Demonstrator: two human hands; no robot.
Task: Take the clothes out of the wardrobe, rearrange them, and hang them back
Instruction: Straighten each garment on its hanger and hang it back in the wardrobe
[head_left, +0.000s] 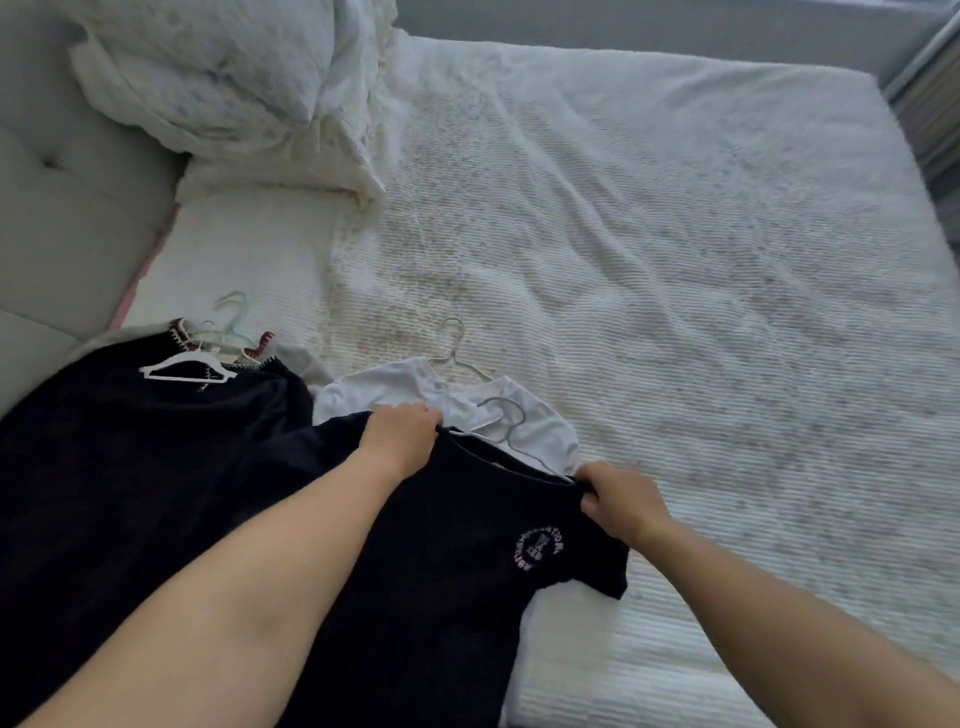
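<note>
A dark navy T-shirt with a round pink logo lies on the bed in front of me. My left hand grips its left shoulder and my right hand grips its right shoulder. A grey hanger sticks out of its collar. Under it lies a white T-shirt on a thin white hanger. To the left lies a dark garment with stitched trim, a white hanger on top of it. A pale green hanger pokes out behind.
The clothes lie on a bed with a white textured cover. White pillows are piled at the back left against a grey padded headboard. A curtain edge shows at the right.
</note>
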